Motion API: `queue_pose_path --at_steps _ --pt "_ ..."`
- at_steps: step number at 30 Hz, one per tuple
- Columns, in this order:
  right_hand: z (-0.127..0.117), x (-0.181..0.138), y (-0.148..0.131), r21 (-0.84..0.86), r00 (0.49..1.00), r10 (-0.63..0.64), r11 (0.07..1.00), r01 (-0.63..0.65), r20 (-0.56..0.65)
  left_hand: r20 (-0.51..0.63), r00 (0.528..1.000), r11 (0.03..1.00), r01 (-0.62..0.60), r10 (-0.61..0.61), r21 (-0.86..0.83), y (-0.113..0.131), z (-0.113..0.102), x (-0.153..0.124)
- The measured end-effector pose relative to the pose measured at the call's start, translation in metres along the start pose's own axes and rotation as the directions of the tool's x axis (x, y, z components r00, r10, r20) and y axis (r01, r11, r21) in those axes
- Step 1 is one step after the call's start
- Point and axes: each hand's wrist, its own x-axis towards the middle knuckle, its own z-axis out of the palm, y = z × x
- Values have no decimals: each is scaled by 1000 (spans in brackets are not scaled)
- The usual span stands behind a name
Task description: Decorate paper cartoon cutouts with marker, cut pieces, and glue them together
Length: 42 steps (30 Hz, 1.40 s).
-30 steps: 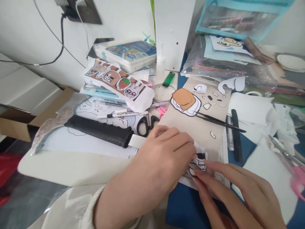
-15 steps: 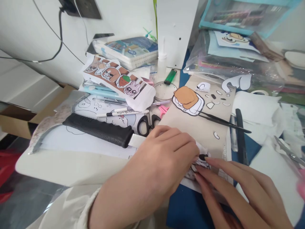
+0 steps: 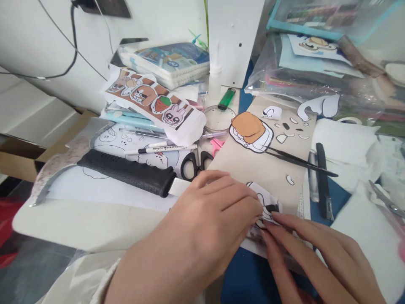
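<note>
My left hand (image 3: pixel 218 215) is closed, its fingertips pinching the left side of a small white paper cutout (image 3: pixel 267 202) with black drawn lines. From the right, my right hand (image 3: pixel 319 245) holds the cutout's lower edge between thumb and fingers. The hands nearly meet there, and my left hand hides part of the paper. Just beyond lies a beige sheet (image 3: pixel 247 169) bearing an orange-and-white paper figure (image 3: pixel 249 131), black tweezers (image 3: pixel 300 161) and several tiny paper pieces (image 3: pixel 290 180).
A black-handled tool (image 3: pixel 126 173) with a metal blade lies left, near black-handled scissors (image 3: pixel 194 165) and a marker (image 3: pixel 164 148). A green lighter (image 3: pixel 227 99) lies behind. At right are a black cutter (image 3: pixel 323 181), white paper (image 3: pixel 344 139) and another pair of scissors (image 3: pixel 387 200).
The cutout has tilted up, so more of its drawn face shows above my left fingers. Both hands keep their grip, and the view has shifted slightly.
</note>
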Motion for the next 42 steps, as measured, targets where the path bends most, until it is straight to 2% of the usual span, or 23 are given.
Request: queue_pose_path --at_steps 2,5,10,17,19,20,22,23,25,27,30,34,37,42 --pt "-1 -7 6 -107 982 -149 981 161 112 -11 1000 1000 11 -11 -3 2 1 0" --pt "0 -13 11 -151 970 -201 963 221 135 -32 999 1000 20 -19 3 2 2 1" --pt "1 -12 5 -153 977 -164 971 184 133 -48 999 1000 -22 23 9 -5 8 4" --pt "-2 3 -3 -117 997 -72 990 76 42 -106 994 999 -35 34 -8 -3 8 3" --pt "-2 4 -4 -124 997 -62 990 66 35 -180 983 999 11 -18 -38 3 11 -5" --pt "-2 4 -4 -128 998 -56 990 61 40 -252 965 996 54 -70 -67 6 13 -10" --pt "-1 3 -5 -115 998 -42 992 47 48 -364 901 967 182 -237 -179 14 19 -19" --pt "0 3 -5 -97 999 -32 995 36 44 -339 891 942 225 -303 -249 17 22 -22" --pt "2 3 -8 -46 1000 1 999 0 16 -203 883 875 338 -422 -347 23 28 -25" --pt "5 6 -13 6 996 81 997 -81 -46 -105 869 826 414 -484 -382 26 31 -23" --pt "10 12 -22 73 973 183 982 -174 -141 -50 840 787 484 -541 -383 27 30 -14" --pt "14 12 -27 99 957 217 975 -201 -195 38 777 699 586 -628 -410 26 28 -5" --pt "17 10 -27 99 952 231 972 -214 -201 83 743 637 621 -665 -456 25 29 -1" --pt "19 10 -30 173 925 302 948 -266 -232 114 732 558 602 -672 -571 24 28 2"
